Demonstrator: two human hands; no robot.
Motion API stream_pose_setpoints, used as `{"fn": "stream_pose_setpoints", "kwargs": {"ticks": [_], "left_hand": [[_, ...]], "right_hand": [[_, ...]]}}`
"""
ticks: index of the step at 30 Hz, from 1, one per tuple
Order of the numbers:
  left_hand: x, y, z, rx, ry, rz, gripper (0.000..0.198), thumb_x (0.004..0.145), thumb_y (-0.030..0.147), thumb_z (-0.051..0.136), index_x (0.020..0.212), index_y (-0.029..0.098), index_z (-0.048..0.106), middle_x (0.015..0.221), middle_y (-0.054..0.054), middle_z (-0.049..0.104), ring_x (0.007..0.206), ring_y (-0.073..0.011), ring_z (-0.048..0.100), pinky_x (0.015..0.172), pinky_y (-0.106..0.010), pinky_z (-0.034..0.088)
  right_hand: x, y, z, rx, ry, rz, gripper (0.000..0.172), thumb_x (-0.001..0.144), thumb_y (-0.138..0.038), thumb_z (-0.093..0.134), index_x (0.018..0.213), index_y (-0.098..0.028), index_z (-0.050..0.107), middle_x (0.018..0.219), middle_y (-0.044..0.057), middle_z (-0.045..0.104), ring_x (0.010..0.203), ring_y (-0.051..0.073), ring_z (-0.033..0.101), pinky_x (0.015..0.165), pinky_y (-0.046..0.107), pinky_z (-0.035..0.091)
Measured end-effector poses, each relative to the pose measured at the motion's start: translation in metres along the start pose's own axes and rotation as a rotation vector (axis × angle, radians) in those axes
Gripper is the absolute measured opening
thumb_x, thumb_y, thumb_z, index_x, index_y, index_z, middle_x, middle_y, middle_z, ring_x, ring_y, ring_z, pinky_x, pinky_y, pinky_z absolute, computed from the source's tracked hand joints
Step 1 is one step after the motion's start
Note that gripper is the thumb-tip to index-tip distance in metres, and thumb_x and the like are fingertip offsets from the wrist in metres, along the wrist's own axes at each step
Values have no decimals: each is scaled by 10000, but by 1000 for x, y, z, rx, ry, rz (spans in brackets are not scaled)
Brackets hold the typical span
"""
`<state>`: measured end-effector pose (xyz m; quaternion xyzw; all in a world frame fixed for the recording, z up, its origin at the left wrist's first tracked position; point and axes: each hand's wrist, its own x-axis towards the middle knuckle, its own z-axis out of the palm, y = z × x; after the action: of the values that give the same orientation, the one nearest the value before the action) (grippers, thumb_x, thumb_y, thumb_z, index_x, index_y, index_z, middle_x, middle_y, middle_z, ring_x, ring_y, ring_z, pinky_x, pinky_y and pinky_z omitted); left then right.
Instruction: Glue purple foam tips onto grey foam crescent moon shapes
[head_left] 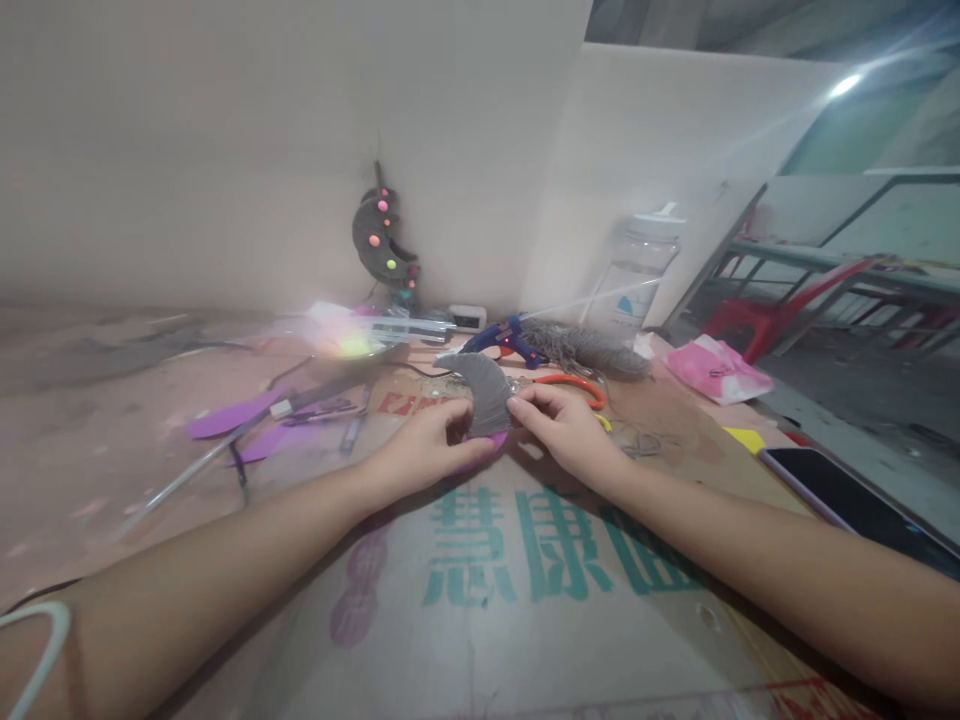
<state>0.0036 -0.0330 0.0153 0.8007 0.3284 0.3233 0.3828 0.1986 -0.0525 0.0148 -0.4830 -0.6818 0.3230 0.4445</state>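
Between my two hands is a crescent moon shape (487,393) wrapped in grey yarn, with a bit of purple showing at its lower end. My left hand (431,440) pinches its lower left side between thumb and fingers. On the right edge, the fingertips of my right hand (566,430) are closed on the same crescent. Just behind it lie a blue glue gun (506,340) and scissors with orange handles (577,383). A hank of grey yarn (592,348) rests behind my right hand.
A finished-looking dark crescent with coloured pompoms (371,240) hangs against the wall. Purple cut pieces (236,413) and glue sticks (405,325) lie left. A water bottle (637,270), pink packet (716,370) and phone (847,500) are right. Printed cardboard (525,640) covers the table.
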Motion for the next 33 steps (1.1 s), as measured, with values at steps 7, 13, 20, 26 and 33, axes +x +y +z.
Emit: {"fn": "stream_pose_setpoints", "kwargs": {"ticks": [7, 13, 20, 26, 33], "left_hand": [[1, -3, 1, 25, 17, 4, 194, 808, 305, 572, 920, 189, 679, 875, 4, 672, 810, -175, 599, 719, -232, 435], [1, -3, 1, 18, -18, 1, 229, 852, 331, 515, 940, 179, 661, 909, -18, 670, 842, -191, 588, 704, -240, 422], [3, -6, 0, -61, 84, -141, 361, 855, 481, 498, 655, 181, 496, 573, 45, 466, 516, -98, 424, 494, -213, 314], [6, -6, -4, -133, 200, -267, 313, 811, 452, 570, 678, 183, 482, 532, 61, 458, 459, -87, 403, 453, -214, 287], [8, -8, -4, -165, 292, -206, 286, 801, 396, 575, 643, 175, 485, 562, 59, 449, 503, -83, 387, 496, -220, 300]], "right_hand": [[-2, -3, 1, -46, -9, -18, 249, 859, -378, 548, 712, -178, 565, 664, -19, 545, 617, 121, 490, 594, 242, 395], [-2, -5, 1, -64, -14, -31, 232, 863, -345, 544, 709, -174, 567, 669, -15, 555, 643, 126, 503, 617, 245, 399], [-1, -3, 1, -45, -43, -11, 252, 858, -369, 556, 705, -170, 570, 662, -15, 553, 609, 122, 492, 585, 245, 394], [0, -5, 1, -125, -74, -81, 225, 902, -335, 496, 859, -161, 633, 849, 40, 646, 810, 173, 585, 741, 289, 442], [0, 1, 1, -335, -51, -222, 107, 846, -259, 589, 894, -174, 632, 900, 49, 650, 874, 192, 578, 790, 322, 435]]}}
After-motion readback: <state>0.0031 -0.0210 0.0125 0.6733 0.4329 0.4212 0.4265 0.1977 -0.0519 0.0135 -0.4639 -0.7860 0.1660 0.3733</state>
